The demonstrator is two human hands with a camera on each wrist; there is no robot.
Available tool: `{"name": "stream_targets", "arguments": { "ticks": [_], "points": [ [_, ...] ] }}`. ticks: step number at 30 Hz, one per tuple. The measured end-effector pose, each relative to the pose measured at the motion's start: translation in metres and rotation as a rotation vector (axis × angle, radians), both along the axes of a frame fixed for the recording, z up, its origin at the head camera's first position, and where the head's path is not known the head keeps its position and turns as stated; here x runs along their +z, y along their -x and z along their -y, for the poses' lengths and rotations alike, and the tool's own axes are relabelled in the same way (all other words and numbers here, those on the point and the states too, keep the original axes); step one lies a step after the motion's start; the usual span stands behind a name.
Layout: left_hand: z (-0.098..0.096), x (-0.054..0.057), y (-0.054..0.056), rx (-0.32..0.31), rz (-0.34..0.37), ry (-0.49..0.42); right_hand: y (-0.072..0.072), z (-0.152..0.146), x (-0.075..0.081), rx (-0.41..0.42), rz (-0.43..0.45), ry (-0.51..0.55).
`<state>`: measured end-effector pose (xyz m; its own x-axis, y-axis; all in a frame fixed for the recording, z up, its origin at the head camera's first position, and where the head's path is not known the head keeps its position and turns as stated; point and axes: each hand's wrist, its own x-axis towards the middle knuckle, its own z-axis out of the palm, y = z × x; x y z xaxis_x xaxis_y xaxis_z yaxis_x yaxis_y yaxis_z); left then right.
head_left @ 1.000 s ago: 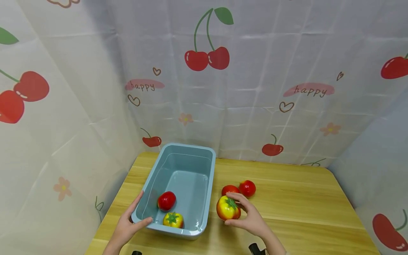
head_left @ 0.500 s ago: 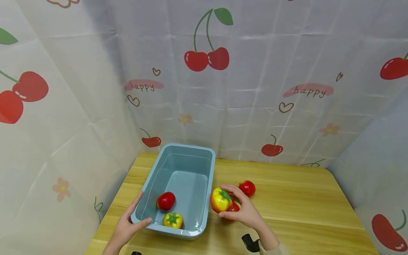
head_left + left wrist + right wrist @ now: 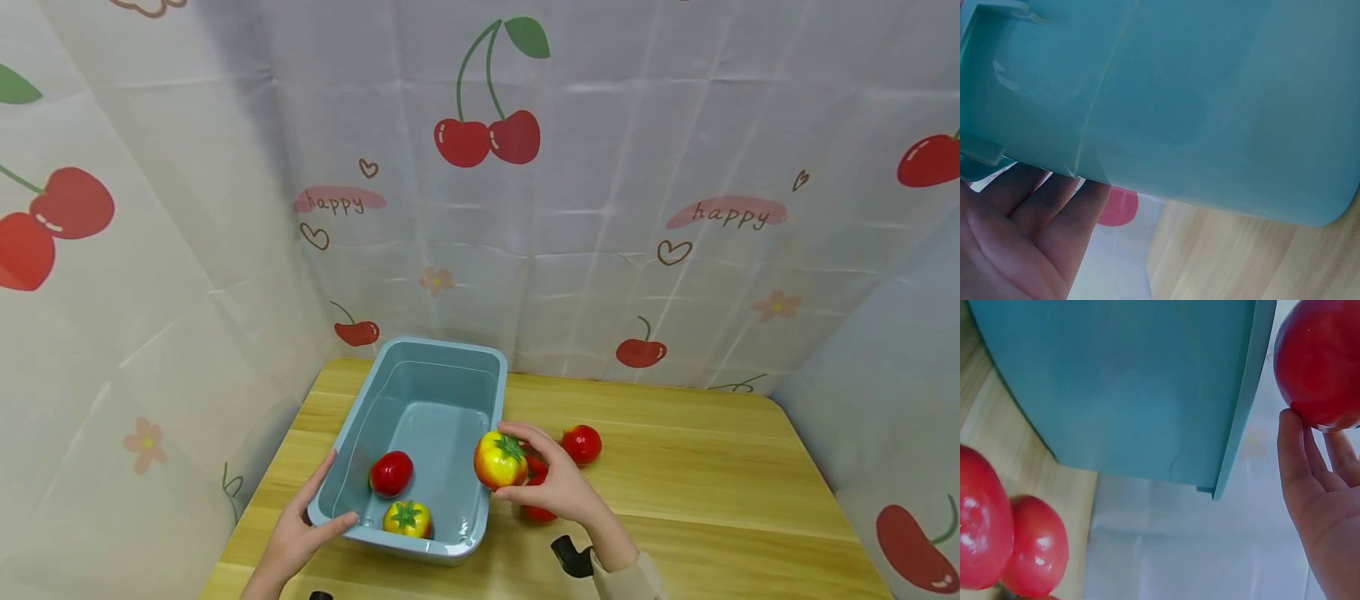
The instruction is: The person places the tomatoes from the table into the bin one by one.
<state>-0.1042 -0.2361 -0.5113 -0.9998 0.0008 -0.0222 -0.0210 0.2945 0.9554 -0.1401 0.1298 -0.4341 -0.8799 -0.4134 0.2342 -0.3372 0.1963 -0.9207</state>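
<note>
A blue-grey plastic bin (image 3: 442, 429) stands on the table. My left hand (image 3: 294, 533) grips its near left corner, thumb on the front rim and fingers along the outer side; its fingers (image 3: 1063, 215) touch the wall in the left wrist view. My right hand (image 3: 558, 483) holds a yellow-red tomato (image 3: 498, 460) with a green star-shaped top between thumb and fingers, over the bin's right rim. From the right wrist, the tomato's red underside shows above the rim. Inside the bin lie a red fruit (image 3: 392, 474) and a yellow tomato (image 3: 407, 518).
Right of the bin, a red fruit (image 3: 581, 445) rests on the wooden table (image 3: 697, 492). Other red fruits (image 3: 538, 514) are partly hidden behind my right hand. A printed white curtain (image 3: 570, 283) encloses the back and sides. Black wrist mounts (image 3: 572, 557) show at the bottom.
My right hand has carried the tomato leftward and slightly up, from above the table fruits to the bin's right rim. The left hand and the bin have stayed in place.
</note>
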Motion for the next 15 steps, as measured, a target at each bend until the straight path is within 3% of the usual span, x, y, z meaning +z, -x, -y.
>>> {"name": "stream_targets", "arguments": {
  "ticks": [15],
  "points": [
    [0.0, 0.001, 0.0, 0.002, 0.016, 0.006, 0.007, 0.014, 0.006, 0.044, -0.009, -0.033]
  ]
}}
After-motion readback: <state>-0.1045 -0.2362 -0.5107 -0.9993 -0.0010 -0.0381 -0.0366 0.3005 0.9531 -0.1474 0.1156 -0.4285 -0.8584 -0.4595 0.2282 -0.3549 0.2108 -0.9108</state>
